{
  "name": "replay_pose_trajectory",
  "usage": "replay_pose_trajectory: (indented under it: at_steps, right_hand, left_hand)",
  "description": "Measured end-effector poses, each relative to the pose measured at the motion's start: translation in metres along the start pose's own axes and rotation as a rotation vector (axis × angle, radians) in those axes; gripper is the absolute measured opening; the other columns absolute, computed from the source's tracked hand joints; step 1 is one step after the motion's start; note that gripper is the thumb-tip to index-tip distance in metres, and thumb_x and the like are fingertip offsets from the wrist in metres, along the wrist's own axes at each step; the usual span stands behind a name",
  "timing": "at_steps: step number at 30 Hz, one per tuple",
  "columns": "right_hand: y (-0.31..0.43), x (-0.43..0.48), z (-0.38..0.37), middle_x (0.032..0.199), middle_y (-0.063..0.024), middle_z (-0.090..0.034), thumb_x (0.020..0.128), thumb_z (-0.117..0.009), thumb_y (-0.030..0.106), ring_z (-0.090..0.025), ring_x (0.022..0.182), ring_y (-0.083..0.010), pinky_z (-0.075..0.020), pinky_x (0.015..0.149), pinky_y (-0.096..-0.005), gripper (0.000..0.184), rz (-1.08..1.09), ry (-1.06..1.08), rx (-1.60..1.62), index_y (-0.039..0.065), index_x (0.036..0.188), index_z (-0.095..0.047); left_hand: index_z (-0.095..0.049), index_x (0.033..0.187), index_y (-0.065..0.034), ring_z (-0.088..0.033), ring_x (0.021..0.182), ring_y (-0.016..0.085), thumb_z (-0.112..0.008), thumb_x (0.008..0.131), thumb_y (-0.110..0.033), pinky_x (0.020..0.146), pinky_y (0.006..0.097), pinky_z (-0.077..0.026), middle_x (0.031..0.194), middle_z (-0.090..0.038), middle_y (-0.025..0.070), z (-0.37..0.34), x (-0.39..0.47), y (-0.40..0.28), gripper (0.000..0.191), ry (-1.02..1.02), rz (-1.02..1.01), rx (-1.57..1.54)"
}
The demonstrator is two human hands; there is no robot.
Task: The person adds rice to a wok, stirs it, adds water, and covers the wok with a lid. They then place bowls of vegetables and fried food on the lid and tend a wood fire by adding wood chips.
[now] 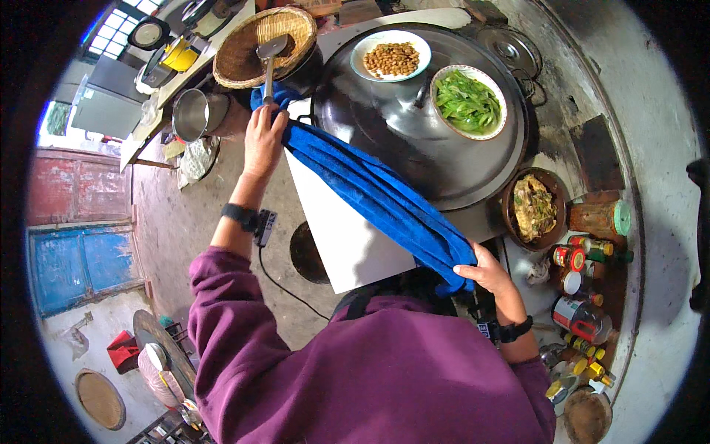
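Note:
A blue towel [366,188] is stretched slantwise between my two hands, in loose lengthwise folds. My left hand [265,136] grips its far end, where the handle of a metal spatula [272,50] meets my fingers; whether I hold the handle too, I cannot tell. At the near end my right hand [488,269] pinches the cloth between thumb and fingers. Just beyond the towel lies a large round metal wok lid [377,133]. On it stand a bowl of fried peanuts or beans [391,58] and a bowl of green vegetables [467,102].
Below the towel is a white stove side [355,244]. A wicker basket [238,55] and a metal pot [191,116] stand at the left. To the right are a brown bowl of cooked food [535,208], a lidded jar [596,217] and several bottles [582,319]. A black cable [285,291] hangs from my left wrist.

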State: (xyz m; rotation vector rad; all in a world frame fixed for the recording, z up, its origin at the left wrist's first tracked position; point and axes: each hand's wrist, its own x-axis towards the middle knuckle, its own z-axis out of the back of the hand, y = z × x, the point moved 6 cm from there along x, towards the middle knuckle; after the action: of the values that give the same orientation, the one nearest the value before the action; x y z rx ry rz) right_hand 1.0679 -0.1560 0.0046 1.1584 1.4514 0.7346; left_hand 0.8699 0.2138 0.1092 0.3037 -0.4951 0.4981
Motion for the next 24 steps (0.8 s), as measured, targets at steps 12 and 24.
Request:
replay_pose_trajectory:
  at_steps: [12, 24]
  right_hand:
    - [-0.016, 0.015, -0.020, 0.094, -0.0217, -0.056, 0.065, -0.061, 0.009, -0.056, 0.088, -0.0337, -0.0437, 0.077, -0.0370, 0.052, -0.011, -0.017, -0.584, 0.002, 0.113, -0.044]
    - [0.069, 0.039, 0.041, 0.103, -0.0137, -0.050, 0.066, -0.064, 0.009, -0.046, 0.097, -0.0324, -0.0369, 0.085, -0.0405, 0.043, 0.355, -0.787, -1.224, 0.006, 0.106, -0.050]
  left_hand:
    - [-0.042, 0.118, -0.0099, -0.021, 0.125, 0.033, -0.055, 0.066, -0.011, 0.097, 0.0614, -0.012, 0.131, -0.029, 0.0158, -0.087, -0.030, -0.046, 0.053, 0.310, 0.238, -0.088]
    - [-0.049, 0.102, -0.0057, -0.037, 0.112, 0.030, -0.066, 0.067, -0.025, 0.097, 0.0499, -0.021, 0.113, -0.043, 0.0134, -0.070, -0.047, -0.115, 0.044, 0.201, 0.124, -0.190]
